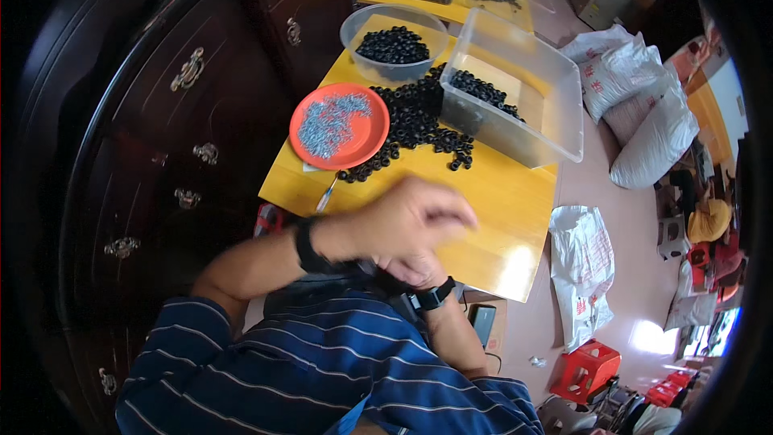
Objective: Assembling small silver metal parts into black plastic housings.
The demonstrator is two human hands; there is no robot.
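My left hand, with a black band on its wrist, hovers over the near part of the yellow table. Its fingers are bent and smeared by motion, so what they hold cannot be made out. Just below it is my right hand, a dark watch on the wrist; its fingers are partly covered by the left hand. Beyond the hands lies a spread of small black rings. An orange-red plate holds many small silvery metal pieces. Close to my left hand lies a thin screwdriver-like tool.
A clear round bowl and a clear rectangular bin hold more black rings. Dark drawers flank the table's left. White sacks, a flattened sack and a red stool are on the floor at right.
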